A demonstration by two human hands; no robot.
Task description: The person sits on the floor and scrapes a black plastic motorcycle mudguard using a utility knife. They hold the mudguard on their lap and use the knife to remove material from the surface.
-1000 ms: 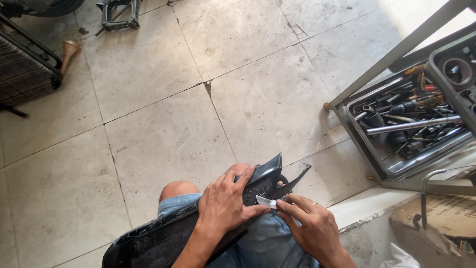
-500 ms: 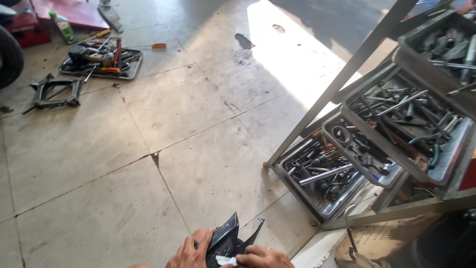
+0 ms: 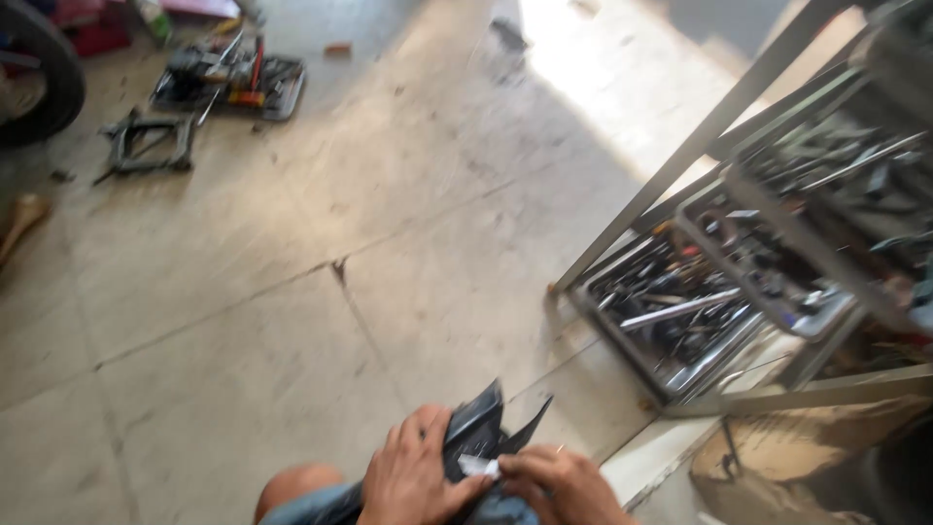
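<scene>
At the bottom edge of the head view, my left hand (image 3: 413, 474) grips a black plastic panel (image 3: 483, 420) that rests across my lap above my bare knee (image 3: 296, 484). My right hand (image 3: 559, 483) pinches a small white piece (image 3: 478, 466) against the panel's near face. Both hands touch the panel, and the panel's pointed tip sticks up toward the floor tiles. The picture is blurred by head motion.
A metal rack with trays of wrenches and other tools (image 3: 680, 311) stands at the right. At the far left lie a tool tray (image 3: 231, 78), a scissor jack (image 3: 148, 144) and a tyre (image 3: 39, 78). Tiled floor (image 3: 292, 253) lies between them.
The camera swung up off my lap and then partly back down. My hands kept their hold on the black panel and the small white piece.
</scene>
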